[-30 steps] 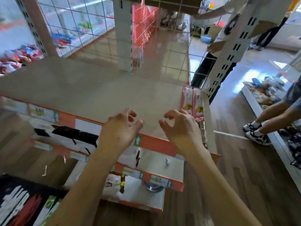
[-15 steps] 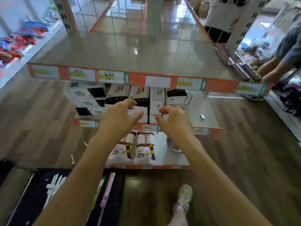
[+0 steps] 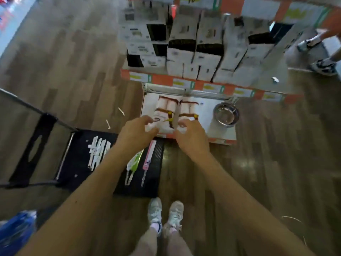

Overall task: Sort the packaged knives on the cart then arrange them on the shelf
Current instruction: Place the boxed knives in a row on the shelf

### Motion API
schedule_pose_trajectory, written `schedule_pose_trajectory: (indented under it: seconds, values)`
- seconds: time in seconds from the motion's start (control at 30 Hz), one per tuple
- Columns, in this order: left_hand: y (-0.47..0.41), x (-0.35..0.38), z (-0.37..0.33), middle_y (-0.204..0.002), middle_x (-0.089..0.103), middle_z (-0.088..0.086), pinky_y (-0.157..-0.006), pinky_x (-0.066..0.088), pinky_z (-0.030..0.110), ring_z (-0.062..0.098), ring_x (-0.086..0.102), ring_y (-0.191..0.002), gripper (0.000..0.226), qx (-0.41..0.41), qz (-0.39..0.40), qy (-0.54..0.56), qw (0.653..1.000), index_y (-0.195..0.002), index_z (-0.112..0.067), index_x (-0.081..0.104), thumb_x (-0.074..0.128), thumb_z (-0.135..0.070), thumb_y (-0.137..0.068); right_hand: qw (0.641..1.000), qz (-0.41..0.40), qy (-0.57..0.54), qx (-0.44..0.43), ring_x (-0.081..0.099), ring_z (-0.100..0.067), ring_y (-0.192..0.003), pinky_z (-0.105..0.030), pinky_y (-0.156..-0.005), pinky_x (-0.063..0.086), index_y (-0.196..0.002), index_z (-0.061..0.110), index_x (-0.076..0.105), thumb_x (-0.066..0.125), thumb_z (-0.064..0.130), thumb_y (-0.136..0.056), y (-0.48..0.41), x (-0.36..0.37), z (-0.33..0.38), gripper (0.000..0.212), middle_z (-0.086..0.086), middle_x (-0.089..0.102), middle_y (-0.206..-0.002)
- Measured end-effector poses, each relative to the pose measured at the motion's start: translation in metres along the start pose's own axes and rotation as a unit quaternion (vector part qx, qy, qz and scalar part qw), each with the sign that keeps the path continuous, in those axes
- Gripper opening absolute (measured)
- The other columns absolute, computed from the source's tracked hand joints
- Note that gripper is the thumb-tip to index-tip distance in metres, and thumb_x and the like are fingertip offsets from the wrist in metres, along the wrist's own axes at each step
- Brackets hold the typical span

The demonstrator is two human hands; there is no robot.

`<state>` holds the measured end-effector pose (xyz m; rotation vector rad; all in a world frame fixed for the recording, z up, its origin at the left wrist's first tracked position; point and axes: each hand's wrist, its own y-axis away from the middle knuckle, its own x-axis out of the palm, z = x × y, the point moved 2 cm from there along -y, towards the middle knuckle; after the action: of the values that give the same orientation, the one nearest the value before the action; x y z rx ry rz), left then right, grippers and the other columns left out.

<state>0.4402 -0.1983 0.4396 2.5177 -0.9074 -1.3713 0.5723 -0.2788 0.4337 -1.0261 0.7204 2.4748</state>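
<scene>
Price labels (image 3: 181, 83) too blurred to read; left hand (image 3: 136, 132) and right hand (image 3: 191, 138) outstretched mid-frame, fingers loosely curled, grips empty.

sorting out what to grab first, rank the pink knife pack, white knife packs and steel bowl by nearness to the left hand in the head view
1. Pink knife pack, on the cart just below the left hand.
2. White knife packs, farther left on the cart.
3. Steel bowl, right end of the bottom shelf.
</scene>
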Motion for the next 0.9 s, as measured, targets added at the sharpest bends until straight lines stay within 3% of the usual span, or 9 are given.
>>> schedule_pose_trajectory:
  seconds: [0.1, 0.2, 0.43, 0.53, 0.67, 0.8, 0.9]
  values:
    - [-0.001, 0.012, 0.048, -0.117, 0.065, 0.005, -0.083, 0.045, 0.027, 0.017, 0.061, -0.099, 0.034, -0.012, -0.016, 0.002, 1.000, -0.118, -0.015, 0.059, 0.057, -0.032, -0.089, 1.000, 0.026, 0.001, 0.002, 0.053, -0.022, -0.115, -0.031, -0.092, 0.044, -0.123, 0.016, 0.055, 0.052, 0.031, -0.093, -0.001, 0.052, -0.001, 0.034, -0.005, 0.054, -0.129]
    - [-0.010, 0.029, 0.096, -0.119, 0.063, 0.008, -0.086, 0.044, 0.031, 0.024, 0.060, -0.105, 0.033, -0.013, -0.008, -0.006, 1.000, -0.120, -0.012, 0.058, 0.055, -0.026, -0.091, 0.999, 0.035, -0.004, 0.021, 0.052, -0.022, -0.117, -0.031, -0.092, 0.044, -0.126, 0.018, 0.052, 0.054, 0.032, -0.092, -0.002, 0.103, -0.010, 0.036, -0.004, 0.052, -0.130]
    - [-0.056, 0.091, 0.230, -0.126, 0.057, 0.008, -0.094, 0.041, 0.032, 0.023, 0.054, -0.115, 0.039, 0.000, 0.001, -0.048, 0.999, -0.129, -0.014, 0.050, 0.050, -0.030, -0.093, 0.995, 0.043, -0.019, 0.087, 0.051, -0.016, -0.108, -0.026, -0.085, 0.042, -0.132, 0.021, 0.046, 0.054, 0.030, -0.092, -0.025, 0.255, -0.046, 0.041, -0.004, 0.049, -0.128]
    - [-0.079, 0.134, 0.294, -0.123, 0.058, 0.005, -0.088, 0.041, 0.028, 0.020, 0.054, -0.112, 0.037, -0.006, 0.003, -0.053, 0.999, -0.128, -0.016, 0.051, 0.050, -0.029, -0.093, 0.992, 0.022, -0.052, 0.110, 0.053, -0.015, -0.105, -0.026, -0.084, 0.045, -0.134, 0.021, 0.042, 0.055, 0.029, -0.091, -0.040, 0.330, -0.073, 0.045, -0.001, 0.046, -0.129]
    - [-0.110, 0.203, 0.374, -0.122, 0.059, 0.004, -0.091, 0.046, 0.034, 0.020, 0.055, -0.111, 0.036, -0.027, 0.026, -0.036, 0.999, -0.126, -0.017, 0.052, 0.051, -0.028, -0.093, 0.991, 0.021, -0.063, 0.113, 0.057, -0.015, -0.100, -0.028, -0.083, 0.051, -0.134, 0.020, 0.043, 0.056, 0.029, -0.091, -0.060, 0.424, -0.117, 0.045, 0.000, 0.047, -0.127]
    - [-0.135, 0.282, 0.441, -0.115, 0.062, 0.003, -0.087, 0.048, 0.035, 0.021, 0.058, -0.103, 0.029, -0.091, 0.074, -0.015, 0.993, -0.117, -0.016, 0.057, 0.051, -0.027, -0.091, 0.989, 0.040, -0.038, 0.137, 0.055, -0.012, -0.095, -0.023, -0.076, 0.042, -0.128, 0.019, 0.050, 0.054, 0.030, -0.092, -0.084, 0.499, -0.176, 0.038, 0.001, 0.053, -0.121]
    - [-0.152, 0.333, 0.479, -0.107, 0.063, 0.005, -0.084, 0.048, 0.036, 0.025, 0.058, -0.097, 0.024, -0.133, 0.093, 0.000, 0.987, -0.107, -0.015, 0.058, 0.052, -0.028, -0.089, 0.981, 0.047, -0.020, 0.185, 0.049, -0.011, -0.089, -0.026, -0.074, 0.039, -0.120, 0.018, 0.054, 0.052, 0.032, -0.092, -0.104, 0.542, -0.220, 0.031, -0.002, 0.055, -0.118]
